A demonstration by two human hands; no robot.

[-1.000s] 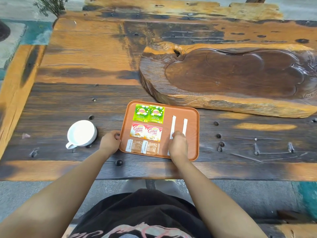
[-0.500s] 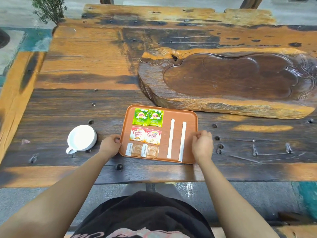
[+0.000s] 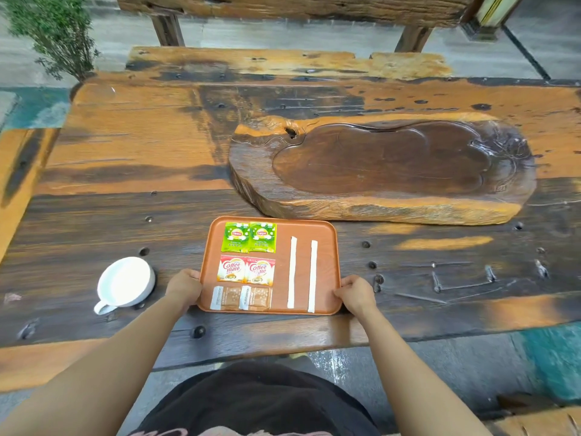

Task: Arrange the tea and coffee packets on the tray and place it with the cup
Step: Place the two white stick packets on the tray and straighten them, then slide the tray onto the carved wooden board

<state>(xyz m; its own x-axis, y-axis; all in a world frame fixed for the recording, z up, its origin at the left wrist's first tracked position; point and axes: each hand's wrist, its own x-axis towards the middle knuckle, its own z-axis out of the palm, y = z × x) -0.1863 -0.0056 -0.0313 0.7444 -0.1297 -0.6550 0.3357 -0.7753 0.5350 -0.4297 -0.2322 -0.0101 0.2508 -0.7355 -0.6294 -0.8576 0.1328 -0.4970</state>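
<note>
Orange tray (image 3: 327, 234) sits on the desk (image 3: 125, 152) near its near edge, roughly centred. Rectangular with rounded corners; long axis runs near to far, short sides facing the person and the far side.

Tray contents, left half, three rows of two, far to near:
- two green tea packets (image 3: 250, 236), side by side, edges touching
- two red-and-white Coffee mate packets (image 3: 246, 269), side by side
- two brown packets (image 3: 241, 298) with white end strips, along the near rim

Right half: two white stick sachets (image 3: 302, 272), parallel, slightly apart, long axes near to far, matching the tray's own axis.

Left hand (image 3: 184, 287) is at the tray's left rim toward the near corner, fingers curled closed around the edge. Right hand (image 3: 356, 294) is at the right rim toward the near corner, fingers likewise wrapped on the edge. Whether the tray is lifted off the desk cannot be told.

White cup (image 3: 125, 283) stands upright on the desk just left of the left hand, apart from the tray, its handle pointing near-left. Nothing visible inside.

Carved wooden slab (image 3: 377, 171) with a shallow dark basin lies beyond the tray, far-right. Green plant (image 3: 53, 29) at the far-left corner.
</note>
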